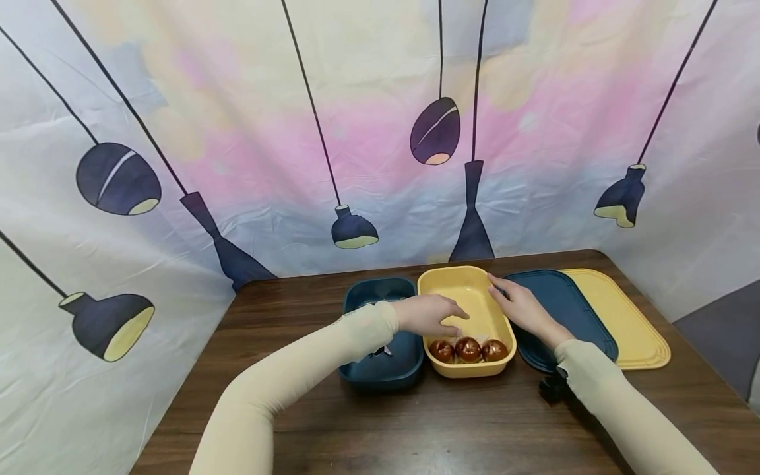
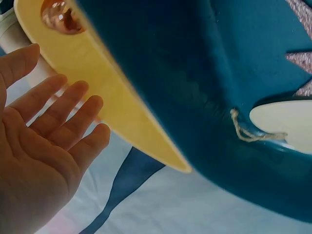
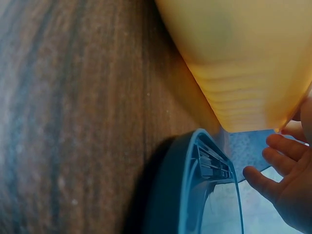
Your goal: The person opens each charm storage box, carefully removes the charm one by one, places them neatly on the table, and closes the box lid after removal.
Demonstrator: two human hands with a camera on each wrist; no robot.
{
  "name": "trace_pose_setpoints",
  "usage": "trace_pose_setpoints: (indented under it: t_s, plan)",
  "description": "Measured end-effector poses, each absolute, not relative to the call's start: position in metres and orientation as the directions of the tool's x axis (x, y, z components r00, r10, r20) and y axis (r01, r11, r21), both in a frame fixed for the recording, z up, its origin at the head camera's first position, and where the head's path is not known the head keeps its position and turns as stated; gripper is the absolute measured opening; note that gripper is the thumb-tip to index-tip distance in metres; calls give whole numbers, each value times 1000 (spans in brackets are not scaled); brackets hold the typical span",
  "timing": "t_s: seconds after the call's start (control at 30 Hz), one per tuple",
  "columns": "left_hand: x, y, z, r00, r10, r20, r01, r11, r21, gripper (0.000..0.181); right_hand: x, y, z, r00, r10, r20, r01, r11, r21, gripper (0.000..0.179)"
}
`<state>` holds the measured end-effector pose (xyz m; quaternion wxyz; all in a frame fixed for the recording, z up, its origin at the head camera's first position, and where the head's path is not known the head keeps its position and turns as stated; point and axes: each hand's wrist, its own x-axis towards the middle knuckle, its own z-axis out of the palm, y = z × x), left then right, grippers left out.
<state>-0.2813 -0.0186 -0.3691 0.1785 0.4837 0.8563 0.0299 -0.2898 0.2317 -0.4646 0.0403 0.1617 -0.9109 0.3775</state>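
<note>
My left hand (image 1: 430, 313) hangs over the yellow box (image 1: 472, 371), its fingers loosely spread and holding nothing. Three shiny copper-coloured balls (image 1: 468, 349) sit in a row along the near end inside that box. At the box's right side my right hand (image 1: 525, 307) has its fingertips by the rim, fingers relaxed; the right wrist view shows the yellow outer wall (image 3: 243, 73) beside them. To the left stands a dark blue box (image 1: 382, 381), partly covered by my left sleeve. In it the left wrist view shows a white rounded piece (image 2: 287, 124) with twine and a glittery spiky piece (image 2: 301, 61).
Right of the yellow box lies a dark blue lid (image 1: 572, 313), overlapping a yellow lid (image 1: 638, 323). A small black object (image 1: 552, 389) shows by my right wrist. Behind the wooden table (image 1: 356, 435) hangs a cloth printed with lamps (image 1: 380, 165).
</note>
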Motion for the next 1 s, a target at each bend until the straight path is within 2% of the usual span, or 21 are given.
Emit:
trace_pose_setpoints:
  t_s: [0.57, 0.77, 1.0]
  plan:
    - [-276, -8, -387, -452, 791, -412, 806, 560, 191, 49, -291, 232, -466, -944, -258, 206, -328, 668, -668, 55]
    - [-277, -6, -393, -454, 791, -410, 801, 564, 202, 64, -290, 232, -466, -946, -256, 199, -323, 674, -665, 56]
    - [-277, -1, -399, -437, 819, -372, 810, 538, 234, 61, -290, 231, -464, -949, -246, 199, -315, 673, -669, 55]
